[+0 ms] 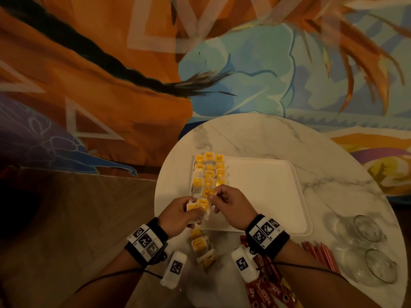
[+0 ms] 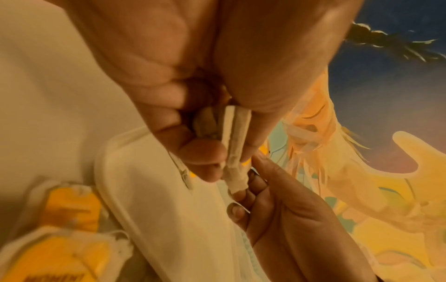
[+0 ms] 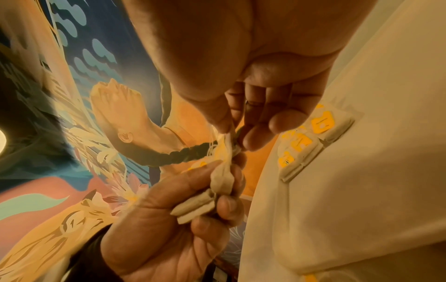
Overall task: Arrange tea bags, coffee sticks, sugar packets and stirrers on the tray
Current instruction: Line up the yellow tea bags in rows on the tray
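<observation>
A white tray lies on the round marble table. Rows of yellow-tagged tea bags fill its left strip. My left hand grips a small stack of tea bags over the tray's near left corner. My right hand pinches one tea bag at the top of that stack between thumb and forefinger. The wrist views show the same stack held edge-on between the two hands, and the tray below.
More loose tea bags lie on the table below the tray. Red coffee sticks lie under my right forearm, red stirrers beside them. Two glass cups stand at the table's right edge. A painted mural wall rises behind.
</observation>
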Tool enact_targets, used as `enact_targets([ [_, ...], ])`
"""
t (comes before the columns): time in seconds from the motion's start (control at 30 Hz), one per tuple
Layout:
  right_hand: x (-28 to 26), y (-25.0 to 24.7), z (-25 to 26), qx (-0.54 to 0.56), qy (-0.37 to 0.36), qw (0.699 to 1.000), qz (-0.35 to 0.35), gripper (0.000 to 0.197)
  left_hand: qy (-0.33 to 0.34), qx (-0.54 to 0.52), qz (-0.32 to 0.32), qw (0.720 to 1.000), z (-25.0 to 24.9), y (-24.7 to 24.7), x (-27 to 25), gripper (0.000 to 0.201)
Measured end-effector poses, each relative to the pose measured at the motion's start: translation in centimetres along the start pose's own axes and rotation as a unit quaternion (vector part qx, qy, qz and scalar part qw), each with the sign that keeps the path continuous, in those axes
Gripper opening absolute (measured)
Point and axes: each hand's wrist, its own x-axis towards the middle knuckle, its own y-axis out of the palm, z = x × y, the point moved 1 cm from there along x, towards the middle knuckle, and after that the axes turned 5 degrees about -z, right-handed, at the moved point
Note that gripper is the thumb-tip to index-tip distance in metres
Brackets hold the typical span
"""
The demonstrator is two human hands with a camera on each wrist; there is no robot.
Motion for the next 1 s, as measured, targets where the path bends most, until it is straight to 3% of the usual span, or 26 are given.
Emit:
enact_targets([
  [0.17, 2.6, 0.4, -0.4, -0.047, 0.013, 0.999, -0.017, 0.012, -0.028, -0.012, -0.035, 0.999, 1.4, -1.6, 1.1, 0.011],
  [0.3, 4.2, 1.3, -0.8, -0.115, 0.038, 0.993, 0.015, 0.009, -0.056, -0.046, -0.073, 0.995, 2.5, -3.2, 1.7, 0.011],
  [0.47, 5.8, 3.2, -1.6, -0.132, 0.079, 0.987, 0.048, 0.013, -0.097, -0.084, -0.086, 0.988, 3.5, -4.8, 2.2, 0.04],
  [0.63, 7.0, 4.0, -2.0, -0.191, 0.094, 0.976, 0.042, 0.008, -0.116, -0.097, -0.093, 0.984, 3.9, -5.0, 2.6, 0.021],
  [0.8, 7.5, 3.7, -2.1, -0.27, 0.099, 0.958, 0.019, 0.012, -0.114, -0.099, -0.096, 0.984, 3.7, -4.7, 2.9, 0.047],
  [0.87, 7.4, 3.4, -1.9, -0.283, 0.098, 0.954, 0.003, 0.017, -0.109, -0.106, -0.09, 0.984, 3.6, -4.6, 3.2, 0.043],
  [1.0, 7.0, 3.0, -1.3, -0.242, 0.059, 0.968, -0.01, 0.021, -0.099, -0.093, -0.09, 0.987, 3.3, -4.1, 3.7, 0.008],
])
